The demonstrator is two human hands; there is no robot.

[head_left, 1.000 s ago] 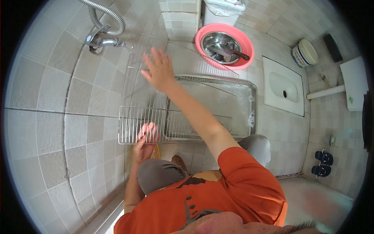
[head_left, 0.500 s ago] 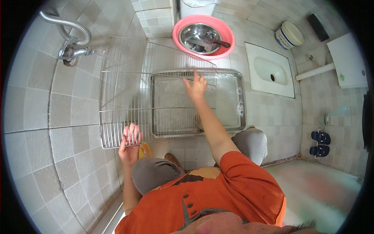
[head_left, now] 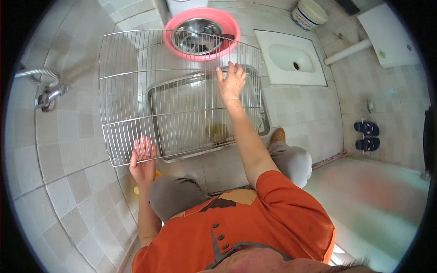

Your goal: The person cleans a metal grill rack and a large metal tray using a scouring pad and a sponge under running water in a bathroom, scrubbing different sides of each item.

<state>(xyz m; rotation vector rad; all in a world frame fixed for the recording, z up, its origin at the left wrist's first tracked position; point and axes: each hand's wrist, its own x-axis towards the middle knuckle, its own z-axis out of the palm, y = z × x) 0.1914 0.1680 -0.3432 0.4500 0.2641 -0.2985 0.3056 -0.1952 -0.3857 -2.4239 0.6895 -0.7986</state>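
- The rack (head_left: 182, 113) is over the tray (head_left: 195, 152), long side left to right.
- Left hand (head_left: 144, 164), fingers nearly straight, is under its near left corner.
- Right hand (head_left: 232, 85), fingers apart, is at its right side; can't tell if gripping.

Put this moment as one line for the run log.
left hand: partly behind wire rack, near edge | right hand: over rack, contact unclear | metal tray: below rack | pink basin: farther off

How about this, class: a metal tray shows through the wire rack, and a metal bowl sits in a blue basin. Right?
Not quite: the head view shows the metal bowl in a pink basin, not blue. The metal tray does show through the wire rack.
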